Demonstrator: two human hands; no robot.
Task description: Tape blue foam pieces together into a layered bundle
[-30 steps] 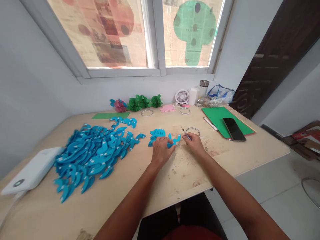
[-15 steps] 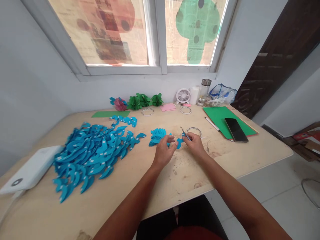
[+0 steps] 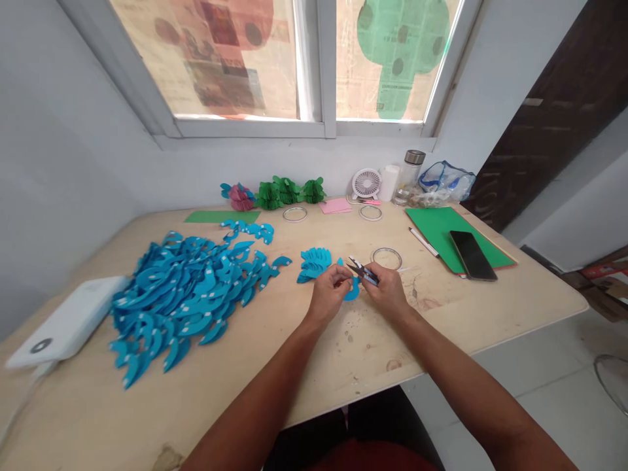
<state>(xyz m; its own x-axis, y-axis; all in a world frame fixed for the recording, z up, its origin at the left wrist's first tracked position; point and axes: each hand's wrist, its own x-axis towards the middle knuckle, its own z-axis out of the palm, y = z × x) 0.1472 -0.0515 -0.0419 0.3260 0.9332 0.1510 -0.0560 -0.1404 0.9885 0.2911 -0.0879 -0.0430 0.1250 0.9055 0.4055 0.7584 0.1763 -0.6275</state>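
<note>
The wooden surface [image 3: 343,353] stood under a window. Above it, the left hand [image 3: 330,296] pinched a blue paper piece [image 3: 352,292]; the right hand [image 3: 387,290] gripped tweezers [image 3: 360,269] touching it.

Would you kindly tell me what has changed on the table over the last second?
The left hand has lifted a blue paper piece off the table and holds it up. The right hand has brought its small snips over to that piece, tips now pointing left. The big blue pile, the small blue stack, the tape ring and the phone lie as before.
</note>
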